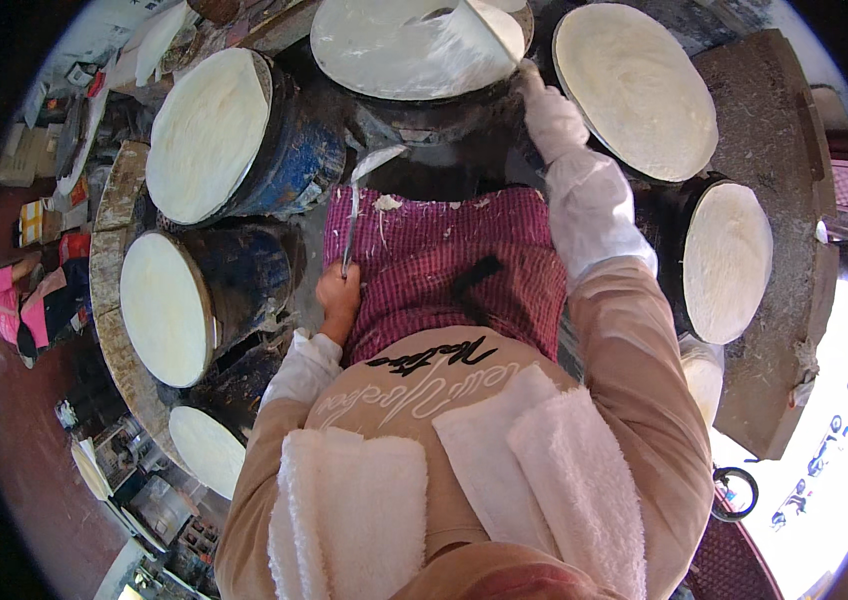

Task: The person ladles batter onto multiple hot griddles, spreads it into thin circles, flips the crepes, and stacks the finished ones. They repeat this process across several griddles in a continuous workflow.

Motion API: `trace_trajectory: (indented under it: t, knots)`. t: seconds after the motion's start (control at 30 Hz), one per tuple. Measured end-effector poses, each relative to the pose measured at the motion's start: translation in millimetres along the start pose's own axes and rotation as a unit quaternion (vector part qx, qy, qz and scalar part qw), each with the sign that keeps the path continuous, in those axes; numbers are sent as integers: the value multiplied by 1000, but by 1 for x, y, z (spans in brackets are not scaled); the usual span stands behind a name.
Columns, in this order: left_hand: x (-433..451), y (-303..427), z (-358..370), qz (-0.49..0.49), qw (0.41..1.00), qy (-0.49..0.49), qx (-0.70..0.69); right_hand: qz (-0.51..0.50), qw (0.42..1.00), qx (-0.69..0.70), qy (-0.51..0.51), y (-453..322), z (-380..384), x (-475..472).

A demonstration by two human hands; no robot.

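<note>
My left hand (338, 291) is closed around the handle of a metal ladle (354, 202), held above the magenta checked cloth (461, 247) over my lap. My right hand (540, 94), in a white covering, reaches forward to the right rim of the middle round plate (386, 52). Its fingertips are at the edge of a thin pale sheet (499, 34), which is raised and folded over on that plate. The fingers' exact hold is small and hard to make out. A round plate (638, 90) coated in a pale layer lies just right of this hand.
More pale-coated round plates (206, 135) (167, 309) stand on dark drums to the left, others (728, 262) to the right. A curved tiled ledge (114, 277) runs along the left, a rough brown board (761, 225) along the right. A person in pink (18, 304) is at the far left.
</note>
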State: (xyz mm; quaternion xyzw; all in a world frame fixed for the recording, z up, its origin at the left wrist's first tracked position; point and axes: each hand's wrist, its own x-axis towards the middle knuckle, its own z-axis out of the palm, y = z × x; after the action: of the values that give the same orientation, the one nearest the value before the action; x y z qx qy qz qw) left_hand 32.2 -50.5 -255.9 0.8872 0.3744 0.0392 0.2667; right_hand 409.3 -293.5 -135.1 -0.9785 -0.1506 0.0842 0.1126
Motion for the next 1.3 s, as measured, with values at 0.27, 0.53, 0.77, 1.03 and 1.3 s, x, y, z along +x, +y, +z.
trace_trajectory:
  t: [0.27,0.53,0.77,1.03,1.3]
  knots:
    - [-6,-6,-6,9,1000,-18,3,54,991,106,67,-23,47,-35]
    - [-2,-6,1,28,1000,5,11,87,942,303,113,-29,9,67]
    - [-5,-7,-8,44,999,18,7,-24,952,304,25,-99,9,-1]
    - [-4,-15,0,24,999,14,-32,2,867,473,159,0,54,-40]
    - [-1,13,-42,-49,969,-87,-224,-57,887,445,107,-71,48,-51]
